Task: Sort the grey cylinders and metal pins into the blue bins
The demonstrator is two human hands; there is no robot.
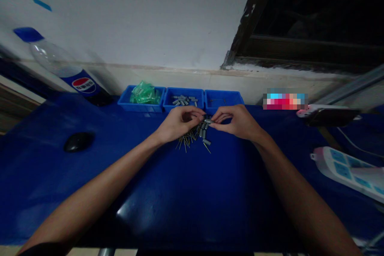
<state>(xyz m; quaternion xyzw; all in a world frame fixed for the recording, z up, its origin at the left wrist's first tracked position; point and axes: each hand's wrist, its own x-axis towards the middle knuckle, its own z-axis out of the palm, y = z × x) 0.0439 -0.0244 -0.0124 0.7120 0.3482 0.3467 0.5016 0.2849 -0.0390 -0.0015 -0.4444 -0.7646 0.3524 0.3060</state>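
Over the middle of the blue table, my left hand (182, 123) and my right hand (237, 122) meet fingertip to fingertip, both pinching. Between the right thumb and fingers is a small grey metal cylinder (208, 121). What the left fingertips hold, if anything, is too small to make out. Beneath my left hand lies a heap of thin brassy pins (185, 141), partly hidden by it. Several loose grey cylinders (203, 133) lie just below the fingertips. One more cylinder (207, 142) lies nearer me, beside a single pin (207, 149).
Three blue bins stand along the wall: one with green translucent pieces (144, 94), one with grey cylinders (184, 100), one with a few thin parts (220, 100). A cola bottle (67, 73) and black mouse (78, 142) are left; a phone (333, 117) and power strip (348, 170) right.
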